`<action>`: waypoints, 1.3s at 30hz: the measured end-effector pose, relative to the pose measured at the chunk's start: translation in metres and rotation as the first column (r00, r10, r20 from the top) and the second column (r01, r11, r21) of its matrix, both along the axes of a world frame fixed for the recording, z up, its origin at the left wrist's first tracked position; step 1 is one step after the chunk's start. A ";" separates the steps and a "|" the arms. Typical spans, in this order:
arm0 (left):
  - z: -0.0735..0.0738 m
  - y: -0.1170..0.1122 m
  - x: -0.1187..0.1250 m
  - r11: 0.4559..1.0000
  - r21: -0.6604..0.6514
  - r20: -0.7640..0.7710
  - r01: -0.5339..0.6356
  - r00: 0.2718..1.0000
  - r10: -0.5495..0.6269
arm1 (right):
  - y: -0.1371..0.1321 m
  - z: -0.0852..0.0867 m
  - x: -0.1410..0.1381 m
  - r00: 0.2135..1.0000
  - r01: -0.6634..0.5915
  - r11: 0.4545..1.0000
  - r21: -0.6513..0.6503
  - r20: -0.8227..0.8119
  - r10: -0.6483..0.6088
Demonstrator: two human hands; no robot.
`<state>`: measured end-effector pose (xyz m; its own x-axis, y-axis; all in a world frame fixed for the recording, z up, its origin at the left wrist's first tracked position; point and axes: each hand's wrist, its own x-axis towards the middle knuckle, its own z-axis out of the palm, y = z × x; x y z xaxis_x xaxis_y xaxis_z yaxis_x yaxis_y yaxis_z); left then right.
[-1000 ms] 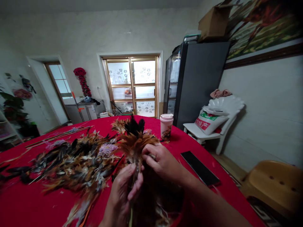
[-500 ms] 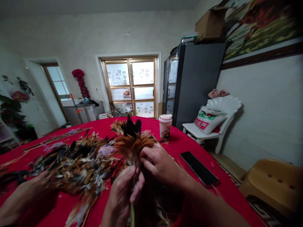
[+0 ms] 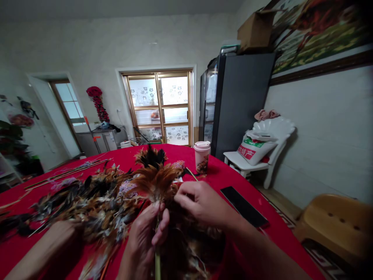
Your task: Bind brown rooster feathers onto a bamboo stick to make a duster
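A person's left hand (image 3: 142, 237) and right hand (image 3: 202, 204) work at the lower centre of the frame, over a round bench (image 3: 224, 179) covered in bright red cloth. The left hand grips a thin, pale green stem (image 3: 157, 266), its fingers (image 3: 163, 223) curled closely around it just below a dense bundle of glossy brown and black feathers (image 3: 154, 182), which stands upright at the centre of the frame. The right hand reaches in from the lower right, its fingers (image 3: 186, 196) pressed together and pinching at the side of the bundle. To the left, a wide heap of loose brown and black feathers (image 3: 87, 202) covers the bench, with a tangle of lilac thread (image 3: 126, 188) on it and long thin sticks (image 3: 67, 173) beyond. Another person's forearm (image 3: 55, 249) rests at the lower left, beside the heap. Past the bundle stands a pale pink lidded paper cup (image 3: 202, 157), and a flat black rectangular slab (image 3: 244, 207) lies to the right.
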<state>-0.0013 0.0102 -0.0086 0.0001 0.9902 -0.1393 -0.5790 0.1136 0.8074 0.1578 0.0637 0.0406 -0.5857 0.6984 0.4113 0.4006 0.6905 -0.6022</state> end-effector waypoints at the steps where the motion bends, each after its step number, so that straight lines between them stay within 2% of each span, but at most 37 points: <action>1: 0.000 0.000 -0.001 0.999 0.023 -0.018 0.026 1.000 -0.026 | -0.003 0.000 -0.001 0.993 -0.088 0.989 -0.115 0.064 0.096; 3: 0.002 -0.002 -0.005 0.995 0.070 -0.079 0.065 0.995 -0.060 | -0.004 -0.004 -0.005 0.954 -0.230 0.909 -0.347 0.102 0.280; 5: 0.004 -0.004 -0.008 0.992 0.106 -0.140 0.073 0.988 -0.058 | -0.002 -0.012 -0.012 0.910 -0.350 0.765 -0.540 -0.004 0.414; 7: 0.006 -0.006 -0.010 0.990 0.125 -0.190 0.061 0.981 -0.037 | 0.004 -0.021 -0.018 0.854 -0.475 0.588 -0.655 -0.181 0.488; 8: 0.007 -0.006 -0.012 0.990 0.132 -0.215 0.051 0.976 -0.021 | 0.007 -0.025 -0.021 0.827 -0.519 0.515 -0.682 -0.248 0.505; 9: 0.007 -0.007 -0.013 0.989 0.138 -0.248 0.051 0.969 -0.015 | 0.010 -0.028 -0.022 0.811 -0.539 0.473 -0.697 -0.277 0.515; 10: 0.007 -0.007 -0.015 0.988 0.142 -0.286 0.057 0.958 -0.014 | 0.012 -0.030 -0.023 0.816 -0.531 0.479 -0.699 -0.268 0.513; 11: 0.007 -0.007 -0.016 0.987 0.146 -0.326 0.064 0.945 -0.013 | 0.014 -0.031 -0.022 0.837 -0.503 0.536 -0.678 -0.230 0.496; 13: 0.005 -0.006 -0.020 0.984 0.167 -0.403 0.066 0.915 0.007 | 0.016 -0.027 -0.018 0.896 -0.419 0.710 -0.566 -0.133 0.423; 15: 0.004 -0.004 -0.023 0.979 0.198 -0.476 0.050 0.878 0.052 | 0.015 -0.019 -0.012 0.937 -0.343 0.841 -0.418 -0.090 0.337; 17: 0.002 -0.001 -0.025 0.974 0.227 -0.535 -0.006 0.835 0.129 | 0.010 -0.008 -0.005 0.946 -0.322 0.890 -0.324 -0.079 0.314; 19: 0.002 0.000 -0.026 0.972 0.225 -0.571 -0.073 0.798 0.192 | 0.005 0.002 0.001 0.949 -0.315 0.910 -0.268 -0.083 0.304; 21: 0.003 0.000 -0.025 0.975 0.203 -0.569 -0.096 0.798 0.197 | 0.001 0.008 0.005 0.953 -0.301 0.925 -0.230 -0.101 0.285; 23: 0.005 -0.002 -0.023 0.979 0.195 -0.535 -0.058 0.830 0.155 | -0.001 0.008 0.005 0.957 -0.288 0.929 -0.232 -0.111 0.269; 26: 0.010 -0.007 -0.020 0.978 0.208 -0.500 0.018 0.861 0.091 | -0.001 -0.003 -0.005 0.949 -0.313 0.907 -0.280 -0.124 0.290; 28: 0.013 -0.012 -0.017 0.979 0.205 -0.500 0.021 0.862 0.086 | -0.001 -0.015 -0.015 0.928 -0.372 0.853 -0.367 -0.182 0.326; 31: 0.019 -0.017 -0.016 0.982 0.179 -0.495 -0.060 0.857 0.142 | 0.003 -0.028 -0.027 0.875 -0.482 0.675 -0.559 -0.269 0.403; 32: 0.021 -0.018 -0.016 0.982 0.174 -0.496 -0.079 0.854 0.156 | 0.005 -0.030 -0.029 0.872 -0.484 0.648 -0.588 -0.264 0.412; 33: 0.023 -0.018 -0.016 0.982 0.168 -0.498 -0.086 0.852 0.160 | 0.007 -0.030 -0.029 0.882 -0.465 0.661 -0.589 -0.239 0.407; 37: 0.023 -0.012 -0.018 0.979 0.194 -0.536 -0.060 0.830 0.157 | 0.011 -0.019 -0.020 0.926 -0.378 0.831 -0.408 -0.185 0.330; 39: 0.019 -0.007 -0.020 0.972 0.215 -0.631 -0.097 0.746 0.214 | 0.007 -0.010 -0.012 0.936 -0.351 0.885 -0.307 -0.130 0.327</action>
